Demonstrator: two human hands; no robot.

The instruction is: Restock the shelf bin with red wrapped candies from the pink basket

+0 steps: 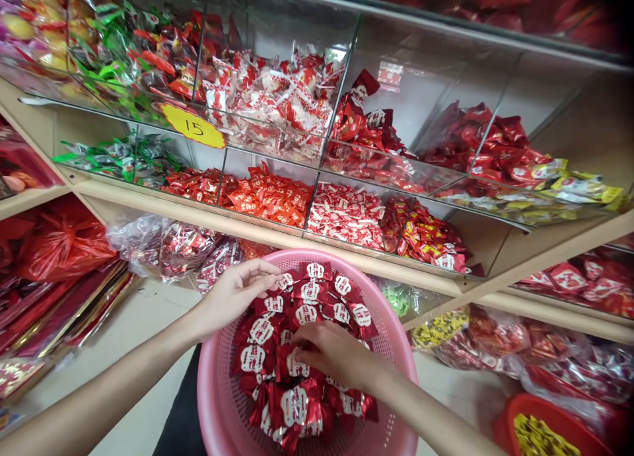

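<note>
A pink plastic basket (211, 357) with perforated sides stands in front of me, holding many dark red wrapped candy packets (294, 406) with white labels. At its far left side my left hand (247, 284) reaches over the rim, thumb and fingertips closed on the edge of a red candy packet (286, 282). My right hand (331, 353) is in the middle of the basket, its fingers curled down and pinching another red candy packet (292, 365). The right fingertips are partly hidden against the packets. Most packets around both hands lie with their labels facing up.
Beyond the basket, wooden shelves (198, 218) carry clear bins of wrapped candies, with a yellow price tag (193, 124) reading 15. Bagged candies (188, 248) sit underneath. A red bowl of yellow packets (542, 436) stands at lower right; red bags (64, 244) are at left.
</note>
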